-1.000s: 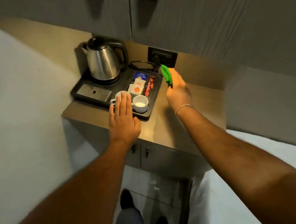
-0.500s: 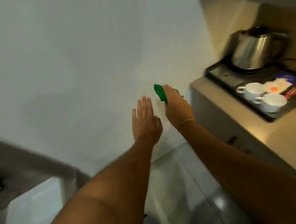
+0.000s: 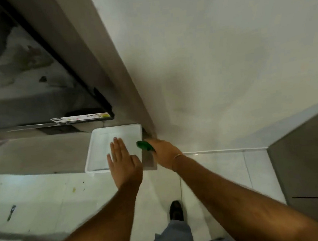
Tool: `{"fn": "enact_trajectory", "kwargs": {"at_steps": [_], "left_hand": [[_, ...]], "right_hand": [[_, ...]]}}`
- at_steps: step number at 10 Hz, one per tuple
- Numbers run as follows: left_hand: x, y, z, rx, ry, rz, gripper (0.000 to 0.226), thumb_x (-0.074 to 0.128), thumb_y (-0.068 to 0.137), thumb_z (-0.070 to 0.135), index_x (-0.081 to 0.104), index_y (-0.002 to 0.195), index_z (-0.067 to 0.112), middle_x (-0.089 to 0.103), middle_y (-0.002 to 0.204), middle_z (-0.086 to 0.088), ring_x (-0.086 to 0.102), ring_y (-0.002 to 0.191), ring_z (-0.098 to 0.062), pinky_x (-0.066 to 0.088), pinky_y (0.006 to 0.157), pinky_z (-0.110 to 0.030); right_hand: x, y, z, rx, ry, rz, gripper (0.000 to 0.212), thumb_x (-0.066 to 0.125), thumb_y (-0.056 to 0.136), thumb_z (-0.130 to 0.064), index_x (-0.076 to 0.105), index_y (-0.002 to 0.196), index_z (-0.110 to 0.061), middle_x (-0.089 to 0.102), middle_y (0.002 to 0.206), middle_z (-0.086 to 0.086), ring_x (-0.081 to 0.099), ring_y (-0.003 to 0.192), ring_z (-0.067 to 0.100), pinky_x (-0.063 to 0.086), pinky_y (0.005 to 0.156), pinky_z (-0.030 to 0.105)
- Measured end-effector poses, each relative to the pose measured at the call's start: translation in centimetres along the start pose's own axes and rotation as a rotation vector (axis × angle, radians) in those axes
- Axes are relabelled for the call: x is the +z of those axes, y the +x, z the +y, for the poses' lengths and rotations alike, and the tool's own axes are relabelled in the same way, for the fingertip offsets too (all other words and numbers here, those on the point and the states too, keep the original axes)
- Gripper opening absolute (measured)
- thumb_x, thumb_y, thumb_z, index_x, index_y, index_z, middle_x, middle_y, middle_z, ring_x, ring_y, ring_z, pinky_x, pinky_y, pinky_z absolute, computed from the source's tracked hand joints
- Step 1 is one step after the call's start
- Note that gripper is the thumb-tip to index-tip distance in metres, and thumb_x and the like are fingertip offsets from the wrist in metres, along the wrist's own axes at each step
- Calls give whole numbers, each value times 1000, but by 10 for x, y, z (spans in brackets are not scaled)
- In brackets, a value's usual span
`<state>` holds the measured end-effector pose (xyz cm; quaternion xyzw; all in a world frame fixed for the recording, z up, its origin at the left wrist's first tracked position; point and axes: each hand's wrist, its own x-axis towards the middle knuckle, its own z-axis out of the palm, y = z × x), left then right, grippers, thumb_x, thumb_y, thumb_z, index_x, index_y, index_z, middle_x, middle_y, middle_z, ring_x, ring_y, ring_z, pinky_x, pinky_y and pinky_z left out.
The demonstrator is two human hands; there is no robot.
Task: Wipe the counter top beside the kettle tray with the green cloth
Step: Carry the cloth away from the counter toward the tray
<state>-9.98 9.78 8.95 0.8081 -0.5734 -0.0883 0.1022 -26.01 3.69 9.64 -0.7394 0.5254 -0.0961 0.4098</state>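
Observation:
My right hand [image 3: 164, 152] is closed around the green cloth [image 3: 144, 145], which sticks out past my fingers at the right edge of a white tray [image 3: 100, 143]. My left hand [image 3: 123, 162] is flat with fingers together and holds nothing, hovering over the near part of that tray. The kettle, its tray and the counter top beside it are out of view; only a grey cabinet side [image 3: 310, 164] shows at the right.
The white tray sits at the end of a low grey shelf [image 3: 41, 155] under a wall-mounted TV [image 3: 34, 83]. A white wall fills the upper right. Below is pale tiled floor [image 3: 45, 199] with a small dark object [image 3: 11, 212]; my shoe [image 3: 175, 210] stands on it.
The view has swung left, away from the kettle counter, to the TV shelf. Both hands moved along with it; the right still holds the cloth, now by the white tray.

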Motion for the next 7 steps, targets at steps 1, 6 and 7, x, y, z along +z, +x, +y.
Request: {"fn": "enact_trajectory", "kwargs": {"at_steps": [1, 6, 7], "left_hand": [[-7, 13, -56, -161, -80, 55, 82, 23, 99, 32, 7, 176, 9, 7, 185, -12, 5, 172, -28, 3, 140, -51], [31, 11, -144, -259, -108, -33, 81, 16, 102, 45, 4, 177, 15, 3, 186, -5, -2, 172, -19, 2, 140, -48], [32, 9, -120, -153, -98, -71, 79, 13, 104, 46, 2, 176, 17, 2, 186, -5, -2, 172, -20, 3, 140, -46]], "right_hand": [[41, 48, -53, -41, 43, -118, 43, 57, 107, -19, 56, 150, -17, 68, 141, 16, 66, 125, 37, 51, 110, 46], [190, 127, -73, -146, -388, -433, 71, 39, 113, -31, 3, 172, -14, -2, 180, 7, -1, 167, 26, 7, 135, 44], [166, 99, -54, -132, -289, -134, 68, 46, 111, -25, 16, 171, -17, 9, 180, 7, 6, 166, 28, 4, 132, 42]]}}
